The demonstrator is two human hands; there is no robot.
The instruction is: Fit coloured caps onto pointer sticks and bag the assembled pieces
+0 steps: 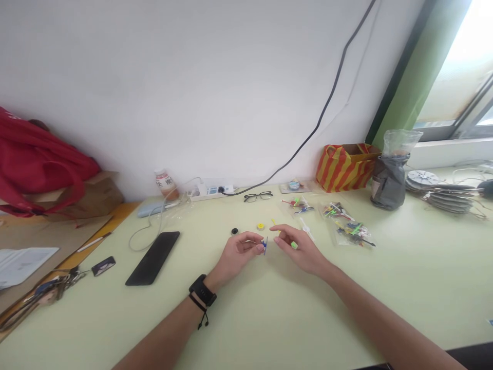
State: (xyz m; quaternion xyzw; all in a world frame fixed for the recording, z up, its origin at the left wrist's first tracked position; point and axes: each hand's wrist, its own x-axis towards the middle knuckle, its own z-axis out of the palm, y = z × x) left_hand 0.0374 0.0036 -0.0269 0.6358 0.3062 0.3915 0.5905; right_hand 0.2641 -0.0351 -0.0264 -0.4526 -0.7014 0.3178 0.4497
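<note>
My left hand [242,250] pinches a small blue plastic piece [265,246] with a thin bar, between thumb and fingertips. Just right of it, my right hand [298,247] is held with fingers apart and nothing visible in them. Beyond the hands lie a round yellow piece [261,226] and a round black piece [234,232]. A green piece [294,245] is partly hidden by my right hand. Behind that hand lies a white piece [307,228] with a long arm. A thin yellow stick [273,222] shows near its fingertips.
Bags of coloured plastic parts [352,231] lie to the right. Glasses [258,196] and a power strip [211,191] are near the wall. A black phone [153,258] lies left, a bottle [165,184] behind it. A striped bag [346,168] stands at the back right.
</note>
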